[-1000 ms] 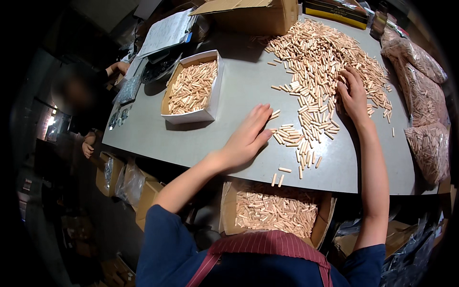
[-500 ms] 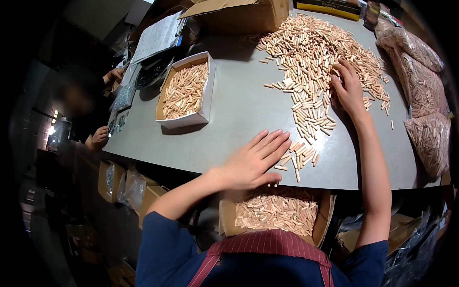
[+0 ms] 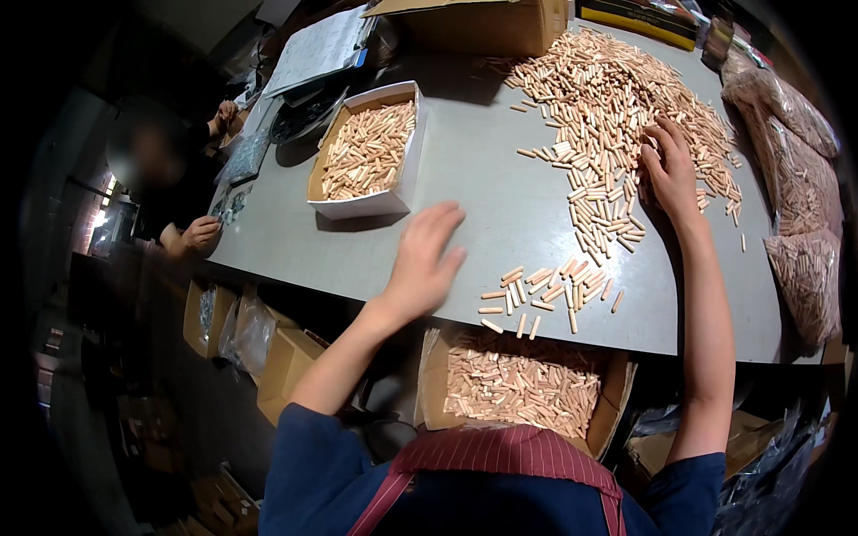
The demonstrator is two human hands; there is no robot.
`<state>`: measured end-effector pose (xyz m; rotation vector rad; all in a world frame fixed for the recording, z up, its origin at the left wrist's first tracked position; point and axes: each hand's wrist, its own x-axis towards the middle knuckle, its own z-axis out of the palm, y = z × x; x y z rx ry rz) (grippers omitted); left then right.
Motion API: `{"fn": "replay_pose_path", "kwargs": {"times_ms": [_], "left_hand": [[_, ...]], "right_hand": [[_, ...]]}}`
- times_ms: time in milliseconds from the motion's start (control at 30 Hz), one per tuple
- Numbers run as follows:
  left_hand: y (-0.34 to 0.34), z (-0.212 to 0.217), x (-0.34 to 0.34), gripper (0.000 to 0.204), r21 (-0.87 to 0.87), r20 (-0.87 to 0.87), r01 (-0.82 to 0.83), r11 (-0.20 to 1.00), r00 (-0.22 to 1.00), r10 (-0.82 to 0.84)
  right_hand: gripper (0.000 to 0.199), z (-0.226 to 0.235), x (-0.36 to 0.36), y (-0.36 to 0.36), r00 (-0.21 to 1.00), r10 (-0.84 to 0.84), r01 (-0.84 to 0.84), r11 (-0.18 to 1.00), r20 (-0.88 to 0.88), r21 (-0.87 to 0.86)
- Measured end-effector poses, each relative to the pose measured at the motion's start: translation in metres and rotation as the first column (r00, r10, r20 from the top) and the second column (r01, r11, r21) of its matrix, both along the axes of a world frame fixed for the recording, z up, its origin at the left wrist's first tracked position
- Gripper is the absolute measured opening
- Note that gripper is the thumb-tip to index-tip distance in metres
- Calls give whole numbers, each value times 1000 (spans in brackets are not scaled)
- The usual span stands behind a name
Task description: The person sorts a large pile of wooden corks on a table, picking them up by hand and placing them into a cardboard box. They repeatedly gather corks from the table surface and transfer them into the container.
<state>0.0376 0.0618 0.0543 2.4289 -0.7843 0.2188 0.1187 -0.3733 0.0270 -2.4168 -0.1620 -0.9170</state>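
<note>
My left hand (image 3: 424, 261), somewhat blurred, is raised over the near part of the table with its fingers stretched out and nothing in it. Close by on its right, several loose wooden dowels (image 3: 554, 290) are scattered near the table's front edge. A large heap of wooden dowels (image 3: 608, 98) spreads over the far right. My right hand (image 3: 672, 174) rests at the heap's right side, fingers bent among the dowels and thumb apart; its fingertips are partly hidden. Left of the heap, a white box (image 3: 365, 207) is filled with dowels.
Below the front edge, a cardboard box (image 3: 433, 375) holds many dowels. Clear bags of dowels (image 3: 804, 179) line the right side. A cardboard carton (image 3: 474, 29), a black tray (image 3: 299, 121) and a clipboard (image 3: 317, 58) stand at the back. Another person's hand (image 3: 201, 234) is at the left edge.
My left hand has lifted off and moved left and up from the small group of dowels, which now lies more spread out. My right hand stays at the heap. The view has shifted slightly.
</note>
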Motion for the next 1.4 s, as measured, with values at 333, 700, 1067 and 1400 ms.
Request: {"fn": "replay_pose_path", "kwargs": {"times_ms": [333,700,1067,1400], "left_hand": [[-55,-6,-1,77,262,124,27,965,990,-61],[-42,17,-20,108,311,63,406,859,893,-446],[-76,9,-20,30,-115,69,331,937,943,-325],[-63,40,-17,13,-363,-34,97,927,993,-117]], "right_hand": [[30,-3,1,-3,1000,20,-20,1000,-11,2],[36,0,-1,3,1000,15,-15,1000,-5,2],[27,-2,-2,-1,998,33,-32,999,-46,10],[27,-2,-3,-1,999,34,-34,999,-34,12]]}}
